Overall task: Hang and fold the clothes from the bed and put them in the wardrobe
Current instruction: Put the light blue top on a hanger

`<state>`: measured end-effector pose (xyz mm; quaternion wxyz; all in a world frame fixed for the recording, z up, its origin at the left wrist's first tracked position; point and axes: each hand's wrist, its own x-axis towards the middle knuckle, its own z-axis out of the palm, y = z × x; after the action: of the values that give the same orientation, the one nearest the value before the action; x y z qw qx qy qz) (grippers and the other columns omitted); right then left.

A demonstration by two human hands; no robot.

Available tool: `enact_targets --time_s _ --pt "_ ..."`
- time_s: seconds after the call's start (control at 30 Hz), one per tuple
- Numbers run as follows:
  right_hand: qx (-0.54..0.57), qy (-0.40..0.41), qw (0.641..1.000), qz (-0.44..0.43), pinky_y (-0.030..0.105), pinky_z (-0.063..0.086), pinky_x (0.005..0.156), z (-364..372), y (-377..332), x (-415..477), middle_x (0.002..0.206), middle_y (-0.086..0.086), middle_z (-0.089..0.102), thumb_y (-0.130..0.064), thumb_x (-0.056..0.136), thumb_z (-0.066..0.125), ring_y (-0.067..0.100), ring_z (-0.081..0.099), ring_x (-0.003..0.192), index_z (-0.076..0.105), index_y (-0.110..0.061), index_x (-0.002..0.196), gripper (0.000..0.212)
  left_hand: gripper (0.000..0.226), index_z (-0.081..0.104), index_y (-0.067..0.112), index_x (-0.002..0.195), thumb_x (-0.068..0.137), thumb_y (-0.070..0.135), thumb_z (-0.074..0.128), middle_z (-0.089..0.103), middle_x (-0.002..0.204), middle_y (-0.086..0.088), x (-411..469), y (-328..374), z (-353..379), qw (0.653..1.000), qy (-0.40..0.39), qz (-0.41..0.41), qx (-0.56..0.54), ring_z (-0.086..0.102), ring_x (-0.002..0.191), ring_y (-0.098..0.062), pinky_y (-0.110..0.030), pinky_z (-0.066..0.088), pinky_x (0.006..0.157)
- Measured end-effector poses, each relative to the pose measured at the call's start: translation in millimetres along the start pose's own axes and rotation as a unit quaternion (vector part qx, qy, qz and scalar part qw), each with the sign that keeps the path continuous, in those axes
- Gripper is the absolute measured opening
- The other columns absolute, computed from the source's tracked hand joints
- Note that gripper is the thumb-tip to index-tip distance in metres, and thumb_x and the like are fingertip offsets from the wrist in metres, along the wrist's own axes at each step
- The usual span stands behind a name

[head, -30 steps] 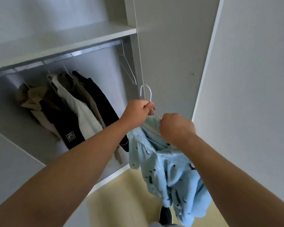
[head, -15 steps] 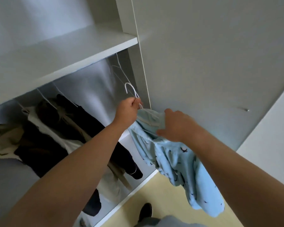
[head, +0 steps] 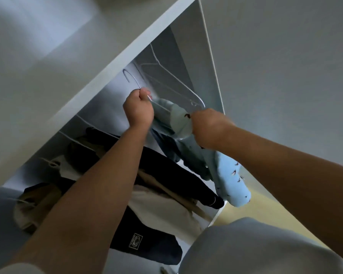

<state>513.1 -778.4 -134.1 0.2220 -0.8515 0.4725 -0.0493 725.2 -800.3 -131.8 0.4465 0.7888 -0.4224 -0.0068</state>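
Observation:
A light blue garment with small dark bird prints hangs on a white wire hanger. My left hand grips the hanger just below its hook, inside the open wardrobe and under its shelf. My right hand holds the garment at its shoulder, to the right of the left hand. The hanging rail is hidden behind the shelf edge.
Two empty white hangers hang at the right end, by the wardrobe's side panel. Dark, cream and tan clothes hang to the left and below my arms. The wardrobe door stands at the right. Yellowish floor shows below.
Both hands have carried the hanger and blue garment up and into the wardrobe, under the shelf. The view has tilted and moved closer to the hanging clothes.

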Motion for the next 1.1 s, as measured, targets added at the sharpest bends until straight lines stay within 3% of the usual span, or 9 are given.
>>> enact_targets --time_s 0.1,0.2,0.33,0.47,0.67,0.87,0.97,1.03,1.1 --pt "0.008 0.004 1.000 -0.018 0.036 0.046 0.068 8.7 -20.5 14.5 0.099 0.014 0.058 0.001 0.086 0.055 0.036 0.063 0.089 0.057 -0.006 0.115 0.030 0.033 0.067 0.017 0.079 0.101 0.022 0.043 0.075 0.089 -0.003 19.2 -12.6 -17.7 1.000 0.023 0.004 -0.001 0.069 0.090 -0.025 -0.039 0.055 0.091" --pt "0.001 0.014 0.999 -0.036 0.034 0.043 0.069 15.9 -36.9 28.4 0.114 0.018 0.062 0.003 0.087 0.056 0.038 0.065 0.102 0.056 -0.003 0.121 0.035 0.034 0.072 0.011 0.084 0.101 0.021 0.044 0.076 0.092 -0.008 31.9 -24.9 -32.4 1.000 0.030 -0.003 -0.004 0.070 0.093 -0.027 -0.040 0.055 0.091" --pt "-0.004 0.066 0.996 -0.061 0.038 0.039 0.069 28.8 -53.2 42.5 0.116 0.019 0.060 0.007 0.088 0.050 0.043 0.063 0.106 0.048 -0.002 0.125 0.038 0.032 0.075 0.002 0.095 0.101 0.014 0.046 0.076 0.097 -0.013 44.1 -35.8 -48.8 0.999 0.051 0.002 -0.002 0.070 0.095 -0.028 -0.041 0.055 0.092" --pt "0.030 0.089 0.993 -0.069 0.039 0.039 0.066 39.5 -61.6 51.3 0.094 0.015 0.060 0.009 0.084 0.048 0.043 0.066 0.096 0.047 -0.004 0.118 0.037 0.029 0.075 -0.001 0.100 0.099 0.008 0.048 0.076 0.101 -0.015 50.4 -36.7 -55.9 0.997 0.069 -0.002 -0.020 0.070 0.098 -0.029 -0.039 0.053 0.095" --pt "0.025 0.097 0.991 -0.089 0.039 0.037 0.064 42.4 -78.9 66.1 0.106 0.018 0.063 0.008 0.085 0.048 0.043 0.064 0.094 0.047 -0.002 0.122 0.039 0.033 0.071 -0.001 0.118 0.104 0.020 0.049 0.070 0.121 -0.017 57.7 -43.7 -67.3 0.995 0.076 -0.053 -0.026 0.063 0.117 -0.032 -0.036 0.044 0.103" --pt "0.046 0.027 0.995 -0.087 0.038 0.035 0.067 35.0 -107.1 69.8 0.104 0.014 0.061 -0.006 0.092 0.052 0.035 0.060 0.093 0.053 -0.003 0.120 0.028 0.039 0.061 -0.001 0.131 0.107 0.022 0.041 0.063 0.133 -0.020 66.4 -60.5 -71.3 0.986 0.049 -0.159 -0.017 0.057 0.125 -0.034 -0.001 0.041 0.055" --pt "0.059 -0.027 0.996 -0.066 0.037 0.037 0.071 30.7 -113.7 71.9 0.102 0.011 0.057 -0.010 0.092 0.054 0.034 0.060 0.099 0.054 -0.005 0.120 0.029 0.036 0.066 -0.003 0.125 0.107 0.018 0.044 0.067 0.126 -0.020 71.1 -65.4 -71.0 0.993 0.056 -0.105 0.004 0.062 0.118 -0.027 -0.014 0.044 0.091" --pt "0.052 -0.030 0.997 -0.058 0.036 0.037 0.070 32.6 -111.3 70.3 0.111 0.013 0.061 -0.007 0.091 0.053 0.033 0.059 0.097 0.055 -0.005 0.120 0.029 0.033 0.071 -0.005 0.114 0.106 0.016 0.047 0.072 0.116 -0.019 66.4 -67.8 -70.2 0.994 0.051 -0.094 0.009 0.064 0.105 -0.023 -0.012 0.042 0.084" --pt "0.041 -0.030 0.998 -0.047 0.038 0.037 0.070 36.1 -106.0 68.0 0.116 0.014 0.062 -0.007 0.092 0.052 0.034 0.060 0.101 0.055 -0.005 0.122 0.031 0.032 0.075 -0.001 0.106 0.104 0.017 0.048 0.074 0.109 -0.015 61.9 -74.2 -68.3 0.995 0.052 -0.069 0.040 0.067 0.102 -0.024 -0.019 0.046 0.091"
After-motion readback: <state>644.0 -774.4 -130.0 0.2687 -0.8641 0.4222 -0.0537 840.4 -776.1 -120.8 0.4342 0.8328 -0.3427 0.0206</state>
